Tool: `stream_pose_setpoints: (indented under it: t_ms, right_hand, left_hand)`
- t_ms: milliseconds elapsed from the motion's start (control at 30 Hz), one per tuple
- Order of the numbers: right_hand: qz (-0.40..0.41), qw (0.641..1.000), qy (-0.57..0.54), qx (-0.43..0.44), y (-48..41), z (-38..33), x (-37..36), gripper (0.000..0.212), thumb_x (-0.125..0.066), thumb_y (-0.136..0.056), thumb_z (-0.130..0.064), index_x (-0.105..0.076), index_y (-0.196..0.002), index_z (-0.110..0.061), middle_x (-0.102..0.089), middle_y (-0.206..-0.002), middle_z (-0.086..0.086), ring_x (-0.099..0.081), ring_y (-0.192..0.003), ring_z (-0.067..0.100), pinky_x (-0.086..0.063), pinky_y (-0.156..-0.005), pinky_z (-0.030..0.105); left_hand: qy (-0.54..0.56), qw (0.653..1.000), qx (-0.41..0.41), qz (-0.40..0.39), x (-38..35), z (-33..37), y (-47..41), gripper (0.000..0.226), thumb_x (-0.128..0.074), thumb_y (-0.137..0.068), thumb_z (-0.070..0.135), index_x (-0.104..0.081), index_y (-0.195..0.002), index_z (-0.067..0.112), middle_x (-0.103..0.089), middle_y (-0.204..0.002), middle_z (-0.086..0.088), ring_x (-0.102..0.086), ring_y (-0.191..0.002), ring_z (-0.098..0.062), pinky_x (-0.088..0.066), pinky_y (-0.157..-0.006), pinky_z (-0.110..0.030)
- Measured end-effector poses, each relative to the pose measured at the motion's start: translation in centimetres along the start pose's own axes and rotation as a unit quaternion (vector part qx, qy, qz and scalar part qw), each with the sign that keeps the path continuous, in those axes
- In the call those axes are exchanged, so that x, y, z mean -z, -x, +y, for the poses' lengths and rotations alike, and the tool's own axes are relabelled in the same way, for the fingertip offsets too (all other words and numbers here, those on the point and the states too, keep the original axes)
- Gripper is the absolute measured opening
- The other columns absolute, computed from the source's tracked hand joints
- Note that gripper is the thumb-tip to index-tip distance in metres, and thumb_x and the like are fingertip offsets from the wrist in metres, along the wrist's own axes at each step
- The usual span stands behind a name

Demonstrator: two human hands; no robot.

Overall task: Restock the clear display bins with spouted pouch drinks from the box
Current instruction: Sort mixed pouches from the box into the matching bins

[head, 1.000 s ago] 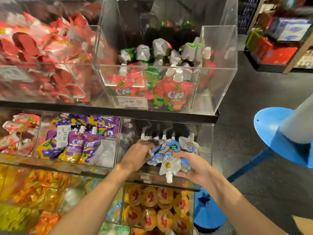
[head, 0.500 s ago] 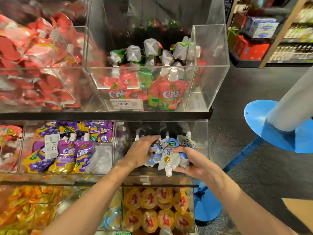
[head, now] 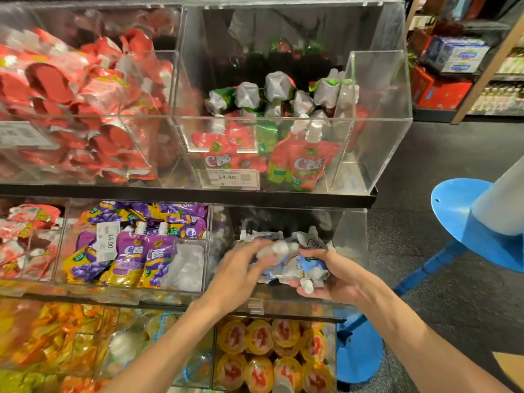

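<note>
While your right hand (head: 333, 277) curls its fingers under and around a bundle of blue-and-white pouches (head: 295, 269), one white spout pointing down past the palm, your left hand (head: 241, 268) reaches across to the top of the same bundle. Motion blur hides its fingertips, so you cannot tell whether they pinch a pouch or only touch it. The bundle sits at the mouth of the clear bin (head: 350, 236) at the right end of the middle shelf, just above the front lip, with a few pale pouches lying behind it.

To do this step well, support the bundle from below with the right hand and let the left guide pouches off the top, a few at a time, spouts up and labels forward, as in the neighbouring bin of purple pouches (head: 136, 256). Lower them over the lip rather than dropping them, since soft pouches probably slump and slide.

Overhead, the black shelf edge (head: 283, 198) and the upper bin of red-and-green pouches (head: 300, 163), with its price tag (head: 229, 177), limit how high you can raise the bundle. Below lie jelly cups (head: 272, 353); a pouch slipping forward could land among them. A blue stand base (head: 465, 211) stands to your right. A cardboard corner (head: 509, 364) shows at lower right; whether it is the supply box cannot be told.
</note>
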State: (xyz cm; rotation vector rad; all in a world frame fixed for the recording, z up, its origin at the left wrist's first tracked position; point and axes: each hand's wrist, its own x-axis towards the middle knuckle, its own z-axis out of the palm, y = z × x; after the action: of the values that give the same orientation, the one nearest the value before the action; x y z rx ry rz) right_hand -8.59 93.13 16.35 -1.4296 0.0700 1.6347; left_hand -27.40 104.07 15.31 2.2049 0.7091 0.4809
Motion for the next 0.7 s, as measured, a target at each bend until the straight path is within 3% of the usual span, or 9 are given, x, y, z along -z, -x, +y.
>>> stream_pose_setpoints:
  t_ms: [67, 100, 167, 200, 300, 433, 500, 600, 700]
  right_hand:
    - [0.012, 1.000, -0.019, 0.000, -0.6, 0.0, 0.1, 0.046, -0.070, -0.088, -0.022, -0.055, -0.130, -0.010, -0.070, -0.109, 0.027, -0.074, -0.084, 0.036, -0.062, -0.059, 0.040]
    - [0.012, 1.000, -0.027, -0.002, -0.8, 0.0, 0.1, 0.049, -0.071, -0.087, -0.022, -0.054, -0.131, -0.011, -0.070, -0.110, 0.028, -0.074, -0.086, 0.037, -0.062, -0.059, 0.041]
    - [0.006, 0.999, -0.033, -0.002, -1.1, 0.0, 0.0, 0.051, -0.072, -0.086, -0.021, -0.053, -0.133, -0.013, -0.067, -0.115, 0.029, -0.073, -0.091, 0.040, -0.061, -0.061, 0.042]
    - [0.004, 0.999, -0.036, -0.001, -1.2, 0.1, -0.1, 0.053, -0.074, -0.085, -0.020, -0.052, -0.133, -0.014, -0.064, -0.120, 0.029, -0.072, -0.094, 0.042, -0.060, -0.061, 0.042]
    - [0.000, 0.999, -0.046, -0.003, -1.2, 0.3, -0.5, 0.056, -0.076, -0.083, -0.015, -0.050, -0.132, -0.014, -0.051, -0.135, 0.029, -0.071, -0.093, 0.045, -0.060, -0.062, 0.044]
    - [0.000, 1.000, -0.022, -0.001, -0.2, 0.4, -0.7, 0.045, -0.074, -0.085, -0.015, -0.051, -0.123, -0.013, -0.052, -0.134, 0.026, -0.072, -0.088, 0.044, -0.060, -0.062, 0.043]
    - [-0.005, 1.000, 0.002, 0.006, 0.4, 0.3, -0.5, 0.032, -0.072, -0.087, -0.015, -0.054, -0.113, -0.015, -0.055, -0.129, 0.022, -0.072, -0.089, 0.044, -0.060, -0.066, 0.043]
    - [-0.010, 1.000, 0.023, 0.011, 0.9, 0.3, -0.1, 0.034, -0.071, -0.088, -0.016, -0.052, -0.116, -0.016, -0.058, -0.125, 0.020, -0.072, -0.090, 0.043, -0.059, -0.070, 0.044]
    - [-0.021, 1.000, 0.016, 0.017, 1.0, 0.4, 0.5, 0.035, -0.069, -0.090, -0.016, -0.053, -0.121, -0.016, -0.058, -0.129, 0.022, -0.072, -0.092, 0.043, -0.059, -0.071, 0.045]
  left_hand:
    - [-0.020, 0.995, 0.093, 0.042, 0.7, -0.4, -0.6, 0.011, -0.050, -0.103, 0.038, -0.050, -0.112, 0.032, -0.063, -0.081, 0.017, -0.063, -0.075, 0.001, -0.047, -0.065, -0.015]
    - [-0.049, 0.989, 0.129, 0.062, 0.8, -0.7, -1.1, 0.010, -0.048, -0.104, 0.034, -0.049, -0.109, 0.026, -0.063, -0.078, 0.010, -0.063, -0.071, -0.005, -0.050, -0.064, -0.025]
    - [-0.131, 0.973, 0.181, 0.062, 0.7, -0.7, -2.4, 0.008, -0.049, -0.103, 0.020, -0.046, -0.110, 0.020, -0.066, -0.088, -0.004, -0.065, -0.082, -0.023, -0.053, -0.072, -0.041]
    - [-0.183, 0.963, 0.191, 0.048, 0.4, -0.6, -3.2, 0.018, -0.050, -0.101, 0.012, -0.045, -0.117, 0.017, -0.068, -0.098, -0.009, -0.066, -0.090, -0.028, -0.054, -0.078, -0.043]
    - [-0.308, 0.928, 0.209, 0.014, -0.9, -0.3, -5.6, 0.040, -0.052, -0.095, -0.004, -0.039, -0.131, 0.007, -0.067, -0.114, -0.017, -0.065, -0.108, -0.035, -0.050, -0.086, -0.041]
    - [-0.358, 0.901, 0.244, -0.015, -1.5, -2.4, -8.0, 0.052, -0.048, -0.097, -0.003, -0.028, -0.145, 0.002, -0.060, -0.129, -0.020, -0.059, -0.120, -0.035, -0.047, -0.096, -0.039]
    - [-0.392, 0.893, 0.222, -0.018, -1.8, -3.1, -8.2, 0.056, -0.048, -0.097, -0.002, -0.026, -0.148, 0.004, -0.055, -0.133, -0.019, -0.054, -0.125, -0.034, -0.047, -0.097, -0.039]
    - [-0.472, 0.869, 0.145, -0.014, -2.0, -3.9, -8.3, 0.045, -0.055, -0.093, 0.000, -0.043, -0.136, 0.011, -0.046, -0.136, -0.013, -0.044, -0.128, -0.031, -0.051, -0.090, -0.034]
    - [-0.479, 0.865, 0.139, -0.059, -1.5, -3.7, -8.8, 0.033, -0.052, -0.095, 0.002, -0.054, -0.126, 0.013, -0.063, -0.124, -0.009, -0.059, -0.117, -0.028, -0.051, -0.089, -0.034]
